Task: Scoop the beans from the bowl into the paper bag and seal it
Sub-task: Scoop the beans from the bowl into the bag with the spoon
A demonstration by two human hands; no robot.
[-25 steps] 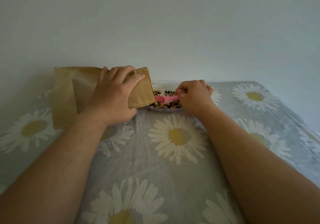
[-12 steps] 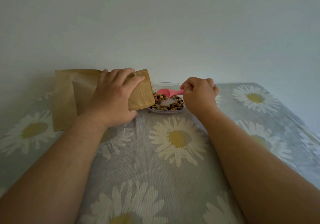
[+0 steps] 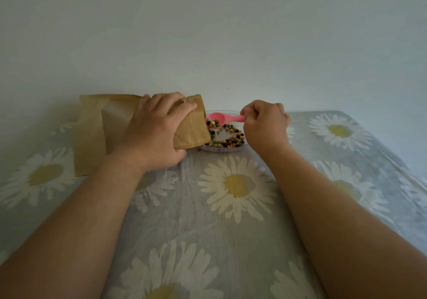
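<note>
1. Head view: a brown paper bag (image 3: pixel 97 132) is held tilted on its side by the left hand (image 3: pixel 157 132), its open mouth turned right toward the bowl (image 3: pixel 233 148); the fingers (image 3: pixel 175 104) are wrapped over the bag's upper edge near the mouth, closed on the paper.
2. A pink scoop (image 3: pixel 219 119) is pinched by its handle in the right hand (image 3: pixel 265 125), whose fingers are curled tight around the handle's end.
3. The scoop is raised above the bowl, and its loaded cup is seen just beside the bag's mouth; whether it touches the paper cannot be told.
4. Mixed beans (image 3: pixel 231 140), tan, green, dark and reddish, are seen both in the scoop and on the floor of the clear bowl.
5. The bowl is set on the surface (image 3: pixel 231 229), covered by a daisy-print cloth, near a pale wall (image 3: pixel 208 32); the bag's mouth overlaps the bowl's left rim.
</note>
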